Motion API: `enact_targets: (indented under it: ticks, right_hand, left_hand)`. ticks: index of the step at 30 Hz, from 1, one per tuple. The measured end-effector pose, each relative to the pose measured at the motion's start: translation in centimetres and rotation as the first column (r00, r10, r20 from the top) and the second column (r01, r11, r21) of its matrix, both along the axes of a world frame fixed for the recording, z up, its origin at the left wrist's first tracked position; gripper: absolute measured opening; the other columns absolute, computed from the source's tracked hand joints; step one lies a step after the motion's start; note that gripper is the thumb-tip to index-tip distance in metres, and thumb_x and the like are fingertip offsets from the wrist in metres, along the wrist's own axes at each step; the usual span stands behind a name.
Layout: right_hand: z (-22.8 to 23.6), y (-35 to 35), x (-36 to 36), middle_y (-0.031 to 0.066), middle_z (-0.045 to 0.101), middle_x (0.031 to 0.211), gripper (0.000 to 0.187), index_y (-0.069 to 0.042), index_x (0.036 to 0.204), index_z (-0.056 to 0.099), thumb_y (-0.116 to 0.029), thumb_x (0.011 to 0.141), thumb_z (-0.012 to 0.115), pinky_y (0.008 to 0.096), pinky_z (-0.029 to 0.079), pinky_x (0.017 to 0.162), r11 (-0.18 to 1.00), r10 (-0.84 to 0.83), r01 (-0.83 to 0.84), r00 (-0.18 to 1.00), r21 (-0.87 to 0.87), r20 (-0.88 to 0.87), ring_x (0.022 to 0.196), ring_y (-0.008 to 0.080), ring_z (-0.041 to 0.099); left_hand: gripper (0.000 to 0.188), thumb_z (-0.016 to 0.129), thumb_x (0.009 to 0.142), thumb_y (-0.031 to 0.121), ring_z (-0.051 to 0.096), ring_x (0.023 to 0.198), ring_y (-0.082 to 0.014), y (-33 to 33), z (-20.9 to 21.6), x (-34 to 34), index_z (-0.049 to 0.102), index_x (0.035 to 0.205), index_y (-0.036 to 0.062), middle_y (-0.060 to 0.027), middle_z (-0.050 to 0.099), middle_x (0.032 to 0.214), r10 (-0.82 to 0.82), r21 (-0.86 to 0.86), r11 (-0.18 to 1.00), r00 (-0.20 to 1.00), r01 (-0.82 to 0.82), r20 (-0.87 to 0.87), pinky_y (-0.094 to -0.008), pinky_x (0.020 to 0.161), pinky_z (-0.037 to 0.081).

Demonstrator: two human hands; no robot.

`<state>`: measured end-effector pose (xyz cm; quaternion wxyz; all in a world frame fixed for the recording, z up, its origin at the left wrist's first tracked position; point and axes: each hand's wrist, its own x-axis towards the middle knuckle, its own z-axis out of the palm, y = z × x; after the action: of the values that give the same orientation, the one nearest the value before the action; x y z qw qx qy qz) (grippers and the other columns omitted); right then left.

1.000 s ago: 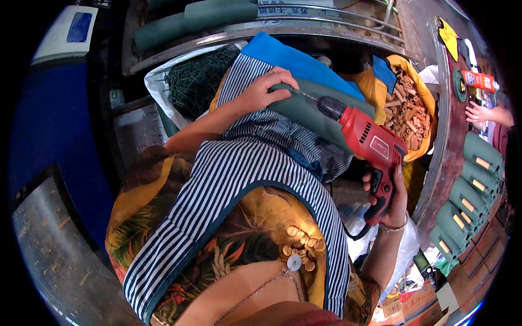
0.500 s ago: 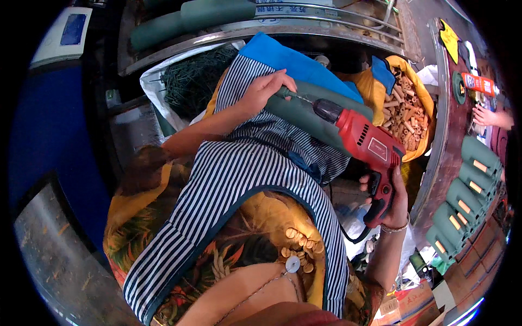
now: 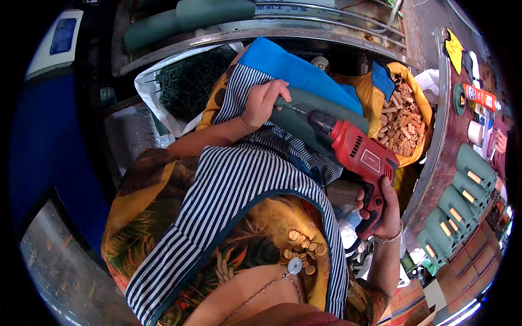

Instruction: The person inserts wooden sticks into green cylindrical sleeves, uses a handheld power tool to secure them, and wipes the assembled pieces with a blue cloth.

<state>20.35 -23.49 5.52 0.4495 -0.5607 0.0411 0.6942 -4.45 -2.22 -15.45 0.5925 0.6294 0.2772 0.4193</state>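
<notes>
My right hand (image 3: 387,209) wraps round the handle of a red power drill (image 3: 367,155), its black chuck pointing to the upper left. A thin bit (image 3: 298,110) runs from the chuck to a small dark green piece (image 3: 280,102). That piece is pinched in the closed fingers of my left hand (image 3: 266,102); its exact kind is hard to make out. Beneath the drill, a thick dark green roll (image 3: 348,117) lies across my lap, over a striped apron (image 3: 234,190) with a blue panel. The drill hides part of the roll.
A white sack of thin dark green sticks (image 3: 190,81) stands behind my left arm. On the right is a yellow bag of short tan tubes (image 3: 405,122). Green rolls with tan tube ends (image 3: 454,209) line a table, where another person's hand (image 3: 500,142) shows. A metal rack (image 3: 326,35) stands ahead.
The drill and my right hand have shifted a little left and nearer to me. My left hand has moved slightly left with the green piece. The other person's hand has drawn back.
</notes>
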Motion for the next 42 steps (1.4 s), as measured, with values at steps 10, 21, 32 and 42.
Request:
enact_targets:
  ticks: [10, 21, 32, 42]
  right_hand:
    - [1.2, 1.7, -1.1, 0.015, 0.064, 0.081, 0.044, 0.0, 0.12, 0.051, -0.039, 0.1, 0.048, 0.0246, 0.046, 0.043, 0.994, 0.012, -0.001, 0.995, -0.106, 0.099, 0.061, 0.0203, 0.061]
    - [1.5, 3.9, -2.4, 0.0144, 0.064, 0.08, 0.042, 0.0, 0.119, 0.052, -0.037, 0.099, 0.049, 0.0242, 0.045, 0.043, 0.995, 0.019, -0.011, 0.997, -0.099, 0.075, 0.062, 0.0189, 0.061]
    - [-0.4, 1.9, -3.4, 0.0163, 0.068, 0.089, 0.045, 0.005, 0.116, 0.054, -0.036, 0.098, 0.051, 0.0251, 0.053, 0.049, 1.0, -0.003, 0.0, 0.985, 0.02, 0.174, 0.071, 0.0202, 0.067]
    - [-1.7, -7.5, -4.4, 0.0168, 0.067, 0.09, 0.048, 0.004, 0.121, 0.051, -0.038, 0.098, 0.051, 0.0249, 0.051, 0.048, 0.973, -0.212, 0.196, 0.968, 0.122, 0.132, 0.071, 0.021, 0.066]
  left_hand:
    - [0.035, 0.038, 0.101, 0.009, 0.054, 0.053, -0.0131, 0.2, -0.5, 0.1, 0.06, 0.075, -0.0025, -0.0073, 0.063, 0.071, 0.048, 0.011, 0.999, 0.998, -0.049, 0.044, -0.0328, 0.085, 0.051]
    - [0.039, 0.033, 0.103, 0.01, 0.061, 0.076, -0.0231, 0.3, -0.5, -0.3, 0.06, 0.077, -0.0024, -0.0113, 0.062, 0.073, -0.012, -0.063, 0.998, 1.0, 0.011, -0.007, -0.0425, 0.095, 0.047]
    - [0.039, 0.033, 0.103, 0.014, 0.055, 0.066, -0.0161, 0.1, 0.4, 0.3, 0.058, 0.076, 0.0001, -0.0096, 0.06, 0.071, -0.015, -0.156, 0.988, 1.0, 0.012, -0.02, -0.0382, 0.096, 0.045]
    - [0.041, 0.034, 0.105, 0.018, 0.054, 0.063, -0.013, -3.1, 3.3, 1.8, 0.059, 0.077, -0.0014, -0.0092, 0.062, 0.078, -0.153, -0.217, 0.967, 0.986, 0.135, -0.071, -0.0268, 0.063, 0.047]
